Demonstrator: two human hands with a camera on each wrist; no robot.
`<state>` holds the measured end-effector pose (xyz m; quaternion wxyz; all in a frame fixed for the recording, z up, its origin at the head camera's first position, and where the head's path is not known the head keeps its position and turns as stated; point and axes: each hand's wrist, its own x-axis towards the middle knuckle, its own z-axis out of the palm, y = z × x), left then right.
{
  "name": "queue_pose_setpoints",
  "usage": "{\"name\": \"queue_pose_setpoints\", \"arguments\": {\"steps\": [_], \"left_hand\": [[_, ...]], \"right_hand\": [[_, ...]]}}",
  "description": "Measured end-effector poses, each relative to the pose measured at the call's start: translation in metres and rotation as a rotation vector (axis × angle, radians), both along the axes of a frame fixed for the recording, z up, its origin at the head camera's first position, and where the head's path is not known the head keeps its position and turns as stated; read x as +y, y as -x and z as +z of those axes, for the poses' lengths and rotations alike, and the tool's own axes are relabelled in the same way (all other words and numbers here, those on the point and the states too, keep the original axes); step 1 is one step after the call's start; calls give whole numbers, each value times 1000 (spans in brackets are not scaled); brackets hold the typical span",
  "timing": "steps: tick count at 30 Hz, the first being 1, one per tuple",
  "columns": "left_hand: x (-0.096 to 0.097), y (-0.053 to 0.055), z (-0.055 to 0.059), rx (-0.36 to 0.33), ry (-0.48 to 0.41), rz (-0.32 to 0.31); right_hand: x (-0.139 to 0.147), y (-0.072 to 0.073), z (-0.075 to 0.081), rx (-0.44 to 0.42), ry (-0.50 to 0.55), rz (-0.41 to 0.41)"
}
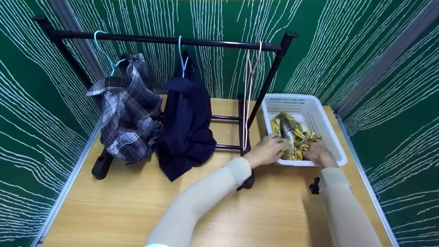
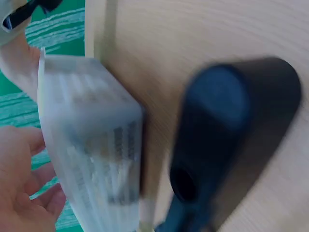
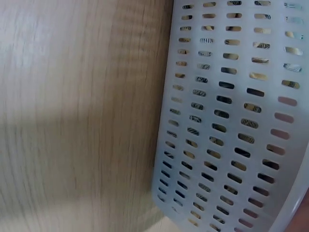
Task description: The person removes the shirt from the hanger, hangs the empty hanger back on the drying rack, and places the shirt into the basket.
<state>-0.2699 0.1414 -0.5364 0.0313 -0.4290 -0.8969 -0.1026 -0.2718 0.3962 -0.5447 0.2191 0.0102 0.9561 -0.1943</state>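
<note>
I can see the person's left hand point(image 1: 269, 149) at the near left corner of a white basket point(image 1: 313, 118). Its fingers reach over the rim and touch a yellow checked cloth point(image 1: 291, 130). In the left wrist view, I see that hand with its fingers loose and apart, and bits of the green wall point(image 1: 394, 103) show between them. The right hand point(image 1: 320, 153) is in the basket too, just across from the left one. Its fingertips are hidden in the cloth, so from far away I cannot tell if it grabs the cloth or just touches it.

The yellow checked cloth lies all bunched up in the basket, mostly on the near, left side. In the right wrist view, I can see little bits of it through the holes in the basket's side.

The basket sits on the wooden surface point(image 1: 260, 212), just to the right of a black rack point(image 1: 154, 39). On the rack, I see a gray checked shirt point(image 1: 127, 113) and a dark blue shirt point(image 1: 185, 123), each on a light blue hanger point(image 1: 180, 51). Bare pink hangers point(image 1: 252, 70) hang near the rack's right end, close to the basket.
</note>
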Motion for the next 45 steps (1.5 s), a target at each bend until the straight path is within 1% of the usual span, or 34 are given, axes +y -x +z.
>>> {"name": "queue_pose_setpoints", "arguments": {"steps": [3, 6, 8, 10, 12, 13, 15, 18, 19, 20, 21, 25, 26, 29, 32, 35, 39, 42, 45], "left_hand": [[-20, 2, 1, -18, -52, 6], [-39, 2, 3, -14, -85, 2], [-52, 1, 5, -12, -74, 14], [-63, 1, 6, -32, -49, 30], [-73, 1, 6, -66, -30, 43], [-78, 0, 6, -64, -10, 42], [-88, -1, 6, -41, -3, 30], [-102, -5, 4, 39, -2, 14], [-107, -6, 4, 55, -11, 11], [-112, -7, 4, 48, -26, 20], [-117, -8, 5, 24, -36, 36], [-141, -14, 14, -94, -80, 100], [-147, -16, 17, -108, -89, 114], [-165, -22, 30, -98, -125, 119], [-182, -28, 47, -68, -148, 118], [-195, -32, 66, -48, -151, 125], [-215, -37, 94, -31, -158, 135], [-231, -45, 119, -27, -213, 140], [-247, -51, 144, -14, -291, 145]], "right_hand": [[-1, 1, -2, 52, -18, -2], [-2, 3, -7, 126, -66, 23], [-3, 3, -7, 165, -81, 21], [-4, 2, -7, 193, -85, 12], [-4, 0, -5, 196, -55, -21], [-3, -2, -4, 200, -45, -28], [-1, -5, -2, 216, -34, -23], [4, -12, 6, 243, -8, 13], [6, -14, 10, 255, 8, 30], [7, -16, 15, 268, 28, 45], [7, -18, 20, 285, 49, 60], [6, -26, 40, 367, 138, 88], [4, -28, 45, 386, 155, 89], [-4, -36, 63, 430, 208, 86], [-14, -45, 79, 463, 257, 86], [-25, -53, 93, 483, 298, 79], [-40, -63, 111, 510, 340, 73], [-52, -71, 124, 550, 359, 81], [-63, -79, 137, 583, 371, 80]]}}
